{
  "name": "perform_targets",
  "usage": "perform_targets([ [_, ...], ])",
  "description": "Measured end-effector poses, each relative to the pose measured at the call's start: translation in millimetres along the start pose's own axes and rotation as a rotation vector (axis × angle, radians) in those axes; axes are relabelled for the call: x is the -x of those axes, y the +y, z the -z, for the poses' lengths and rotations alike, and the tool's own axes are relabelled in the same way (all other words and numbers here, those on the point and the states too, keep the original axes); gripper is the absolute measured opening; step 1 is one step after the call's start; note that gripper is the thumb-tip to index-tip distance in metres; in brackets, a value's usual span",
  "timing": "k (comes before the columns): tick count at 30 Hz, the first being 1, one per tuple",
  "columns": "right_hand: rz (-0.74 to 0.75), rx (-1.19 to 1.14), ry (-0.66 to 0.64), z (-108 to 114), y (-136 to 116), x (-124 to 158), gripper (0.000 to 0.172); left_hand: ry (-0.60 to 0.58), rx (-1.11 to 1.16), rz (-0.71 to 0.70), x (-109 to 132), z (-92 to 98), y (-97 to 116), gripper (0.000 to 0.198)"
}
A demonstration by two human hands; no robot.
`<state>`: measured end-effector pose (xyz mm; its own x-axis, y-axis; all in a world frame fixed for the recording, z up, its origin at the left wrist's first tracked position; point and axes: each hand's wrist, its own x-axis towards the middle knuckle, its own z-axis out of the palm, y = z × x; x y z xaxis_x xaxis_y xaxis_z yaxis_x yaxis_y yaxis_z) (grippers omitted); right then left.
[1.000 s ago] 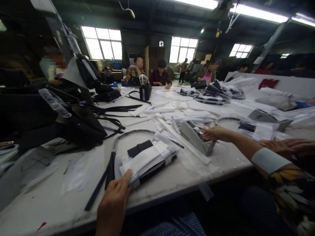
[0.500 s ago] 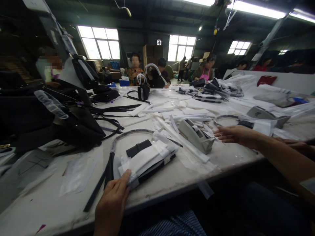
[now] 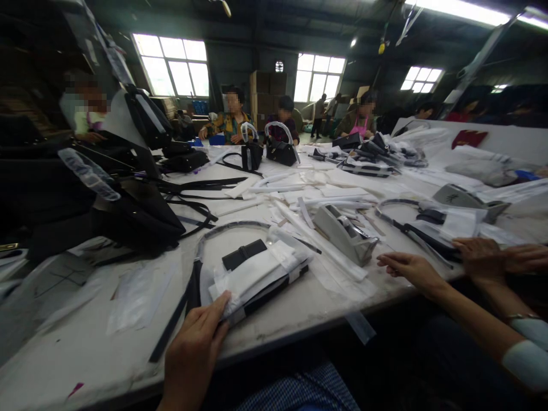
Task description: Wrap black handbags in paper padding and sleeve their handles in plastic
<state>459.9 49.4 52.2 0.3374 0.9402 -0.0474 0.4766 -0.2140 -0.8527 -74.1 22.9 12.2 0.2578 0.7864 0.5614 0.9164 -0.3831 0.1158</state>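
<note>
A flat black handbag (image 3: 268, 294) lies before me, partly wrapped in clear plastic, with white paper (image 3: 246, 282) taped over it. My left hand (image 3: 199, 345) is closed on its near left corner, fingers on the wrapping and thumb at the edge. From the bag curves a plastic-covered handle (image 3: 231, 226). To the right, my right hand (image 3: 409, 271) is raised off the table, fingertips pinched together; anything between them is too small to make out. Just left of those fingertips stands a grey tape dispenser (image 3: 345, 234).
A co-worker's hands (image 3: 482, 257) rest at another wrapped bag (image 3: 432, 234) on my right. Black bags (image 3: 137, 217) and straps crowd the left. White wrapping strips (image 3: 321, 197) cover the table's middle. A clear strip (image 3: 360, 327) hangs off the front edge.
My right hand has drawn slightly down from beside the tape dispenser, its fingers now closer together. The co-worker's hands have come further into view. My left hand stays on the handbag.
</note>
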Motion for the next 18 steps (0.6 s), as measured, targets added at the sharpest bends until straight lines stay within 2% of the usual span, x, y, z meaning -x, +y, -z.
perform_targets([
  [3, 0.162, 0.232, -0.061, 5.4, -12.7, 12.4, 0.051, -0.046, 0.051, 0.027, -0.4, -1.2, -7.0, 0.039],
  [5, 0.295, 0.327, -0.152, 0.8, -33.8, 23.1, 0.043, -0.046, 0.077, 0.016, -0.1, -2.3, -10.3, 0.039],
  [7, 0.454, 0.383, -0.275, -14.4, -64.3, 32.2, 0.033, -0.035, 0.090, 0.020, 0.4, -2.5, -10.4, 0.039],
  [10, 0.685, 0.417, -0.490, -54.6, -119.2, 39.6, 0.023, -0.024, 0.118, 0.051, 0.1, 0.3, -4.4, 0.041],
  [13, 0.877, 0.410, -0.747, -106.0, -171.7, 39.4, 0.021, -0.023, 0.157, 0.090, -2.8, 5.7, 5.1, 0.049],
  [15, 0.979, 0.429, -0.888, -142.2, -200.6, 35.2, 0.021, -0.025, 0.177, 0.121, -5.3, 8.5, 10.3, 0.057],
  [18, 1.107, 0.507, -1.023, -196.5, -234.1, 24.4, 0.025, -0.019, 0.203, 0.165, -7.5, 9.3, 14.9, 0.071],
])
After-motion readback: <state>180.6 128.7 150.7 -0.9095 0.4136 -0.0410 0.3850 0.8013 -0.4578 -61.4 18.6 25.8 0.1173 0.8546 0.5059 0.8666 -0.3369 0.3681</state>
